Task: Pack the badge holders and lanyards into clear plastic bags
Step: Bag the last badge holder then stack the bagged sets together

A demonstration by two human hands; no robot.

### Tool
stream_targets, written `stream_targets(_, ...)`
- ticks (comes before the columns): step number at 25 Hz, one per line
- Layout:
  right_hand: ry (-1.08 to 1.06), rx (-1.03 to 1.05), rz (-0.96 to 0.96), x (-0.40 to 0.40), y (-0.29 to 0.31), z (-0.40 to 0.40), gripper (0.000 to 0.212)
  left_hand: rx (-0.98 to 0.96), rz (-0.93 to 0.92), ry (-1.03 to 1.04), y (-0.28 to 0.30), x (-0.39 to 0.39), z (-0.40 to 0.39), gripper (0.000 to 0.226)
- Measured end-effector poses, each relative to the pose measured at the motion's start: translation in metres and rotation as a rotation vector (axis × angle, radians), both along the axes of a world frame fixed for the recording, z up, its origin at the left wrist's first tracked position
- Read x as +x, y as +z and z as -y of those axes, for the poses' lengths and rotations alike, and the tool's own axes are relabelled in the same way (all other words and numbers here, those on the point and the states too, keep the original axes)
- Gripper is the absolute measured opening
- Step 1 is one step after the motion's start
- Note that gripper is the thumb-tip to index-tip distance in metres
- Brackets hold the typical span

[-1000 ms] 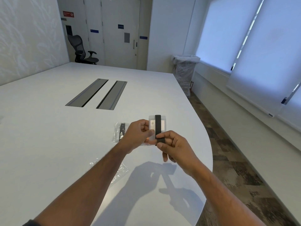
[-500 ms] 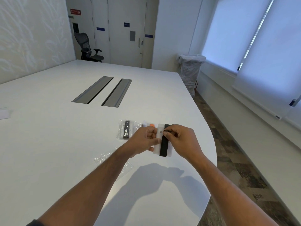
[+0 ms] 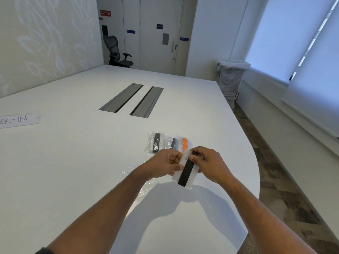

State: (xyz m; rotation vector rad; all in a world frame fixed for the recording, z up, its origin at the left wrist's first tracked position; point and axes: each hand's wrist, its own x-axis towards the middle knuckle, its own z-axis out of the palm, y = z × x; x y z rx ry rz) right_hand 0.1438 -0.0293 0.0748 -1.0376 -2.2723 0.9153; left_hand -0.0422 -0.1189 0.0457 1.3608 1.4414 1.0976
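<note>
Sign (image 3: 19, 120) with handwritten letters sits far left on the white table (image 3: 73, 162), well apart from the work. Ignore it.

Empty clear bag (image 3: 145, 182) lies crumpled on the table under your left forearm, near the near edge. My read: that's the one you need next.

Your left hand (image 3: 165, 165) has its fingers curled round the left edge of the badge holder (image 3: 184, 170), pinching it. The holder is off the table, tilted, with a black lanyard (image 3: 186, 171) folded flat along its length.

Your right hand (image 3: 207, 163) pinches the top end of the holder, thumb on the lanyard. Both hands are clamped on the same bundle, so neither is free for the bag.

Packed bags behind your hands: one with a black strap (image 3: 156, 143), then beside it a blue-black one (image 3: 172, 143) and an orange one (image 3: 185, 144), partly hidden by your knuckles.

Advice for this step:
- Keep the lanyard pressed flat against the holder; if it springs loose it'll likely snag on the bag mouth.
- Shift the whole bundle to your right hand, one firm pinch across strap and holder.
- Free the left, pull the bag out from under your arm and open its mouth.
- Feed the bundle in narrow end first.

Bin (image 3: 232, 77) far right, irrelevant.
</note>
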Motion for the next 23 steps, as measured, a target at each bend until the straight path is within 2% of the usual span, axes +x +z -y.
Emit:
stream_targets(4,-0.058,-0.032,-0.067,-0.01,-0.016,0.008,0.012,-0.039,-0.042,0.183,-0.01,-0.024,0.011,0.01)
stream_targets(8,-0.153,-0.088,-0.108,-0.015,-0.03,0.007,0.012,-0.026,-0.294,0.558,-0.021,-0.06,0.027,0.008)
stream_targets(10,-0.189,-0.092,-0.117,-0.017,-0.035,0.006,0.011,-0.051,-0.37,0.656,-0.026,-0.074,0.038,0.012)
stream_targets(15,-0.233,-0.123,-0.147,-0.022,-0.042,0.006,0.009,-0.106,-0.538,0.464,-0.035,-0.079,0.054,0.031)
stream_targets(19,-0.249,-0.123,-0.159,-0.025,-0.044,0.004,0.01,-0.292,-0.628,0.55,-0.042,-0.08,0.054,0.046)
stream_targets(21,-0.26,-0.129,-0.177,-0.024,-0.044,0.003,0.012,-0.393,-0.729,0.594,-0.044,-0.082,0.055,0.044)
stream_targets(23,-0.263,-0.138,-0.195,-0.024,-0.045,0.003,0.013,-0.385,-0.767,0.602,-0.047,-0.081,0.056,0.031)
